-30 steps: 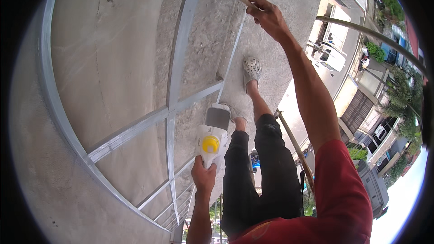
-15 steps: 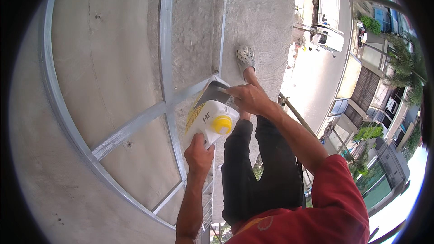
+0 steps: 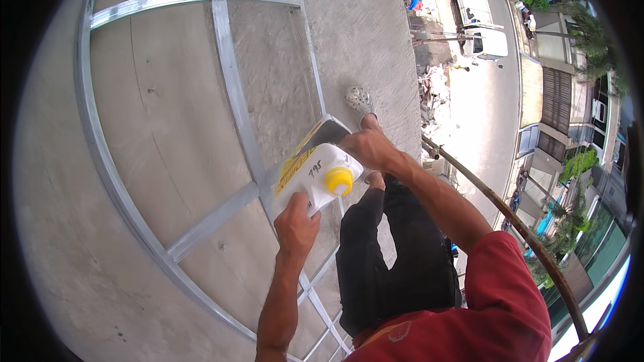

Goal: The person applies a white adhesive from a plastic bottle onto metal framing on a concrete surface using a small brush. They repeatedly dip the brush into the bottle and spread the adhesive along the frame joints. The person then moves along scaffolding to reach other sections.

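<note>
A white plastic jug (image 3: 322, 156) with a yellow screw cap (image 3: 339, 181) is held in front of my body. Its side is cut away, leaving a wide opening with a dark inside. My left hand (image 3: 297, 224) is closed round the jug's handle beside the cap. At the opening's edge my right hand (image 3: 369, 149) is closed, its fingertips hidden in the jug. Whatever they grip there cannot be made out. Left of the jug, a grey metal frame (image 3: 231, 70) of long bars and crosspieces stands against the wall.
A rough cement wall (image 3: 154, 141) fills the left. My foot in a pale clog (image 3: 360, 99) rests on a grey concrete surface (image 3: 376, 27). Along the right runs a rusty pole (image 3: 516, 221). Beyond the edge lies a street far below with a white truck (image 3: 484, 43) and buildings.
The view has shifted along the frame, showing an upper crosspiece and more of the pole. A grey piece seen at my right fingers earlier is now hidden. My left hand keeps hold of the jug.
</note>
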{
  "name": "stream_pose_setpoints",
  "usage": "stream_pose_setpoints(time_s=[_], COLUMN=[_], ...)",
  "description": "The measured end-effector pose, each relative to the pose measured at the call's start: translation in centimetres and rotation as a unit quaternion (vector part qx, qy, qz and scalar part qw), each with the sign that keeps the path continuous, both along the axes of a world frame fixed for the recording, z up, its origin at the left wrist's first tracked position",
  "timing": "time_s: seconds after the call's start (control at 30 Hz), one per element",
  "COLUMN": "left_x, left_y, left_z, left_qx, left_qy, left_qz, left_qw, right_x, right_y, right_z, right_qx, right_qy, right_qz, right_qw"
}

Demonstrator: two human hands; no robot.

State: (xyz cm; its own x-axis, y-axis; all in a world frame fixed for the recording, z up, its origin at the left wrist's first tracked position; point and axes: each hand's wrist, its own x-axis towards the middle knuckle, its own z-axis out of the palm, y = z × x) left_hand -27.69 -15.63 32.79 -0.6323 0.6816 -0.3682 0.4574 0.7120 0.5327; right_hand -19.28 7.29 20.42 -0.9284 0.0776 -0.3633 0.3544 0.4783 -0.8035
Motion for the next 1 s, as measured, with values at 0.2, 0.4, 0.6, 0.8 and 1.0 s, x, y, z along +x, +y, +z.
stream_pose_setpoints(time_s=[0.2,0.4,0.6,0.8,1.0], left_x=[-1.3,-3.7,-5.8,-10.0,-20.8], left_y=[3.3,6.8,7.5,9.8,15.0], left_z=[-2.5,-8.2,-17.1,-22.0,-25.7], left_qx=[0.025,0.043,0.050,0.005,-0.152], left_qy=[0.014,0.026,0.024,0.048,0.000], left_qz=[-0.022,0.058,0.169,0.215,0.276], left_qw=[0.999,0.997,0.984,0.975,0.949], right_x=[0.4,-3.0,-9.1,-15.7,-24.5], right_y=[2.7,6.1,9.6,10.2,14.6], right_z=[-3.5,-7.8,-11.8,-17.3,-26.5], right_qx=[0.043,0.034,0.011,0.025,-0.082], right_qy=[0.054,0.006,-0.010,0.053,0.046], right_qz=[-0.084,-0.092,-0.169,-0.080,-0.069], right_qw=[0.994,0.995,0.985,0.995,0.993])
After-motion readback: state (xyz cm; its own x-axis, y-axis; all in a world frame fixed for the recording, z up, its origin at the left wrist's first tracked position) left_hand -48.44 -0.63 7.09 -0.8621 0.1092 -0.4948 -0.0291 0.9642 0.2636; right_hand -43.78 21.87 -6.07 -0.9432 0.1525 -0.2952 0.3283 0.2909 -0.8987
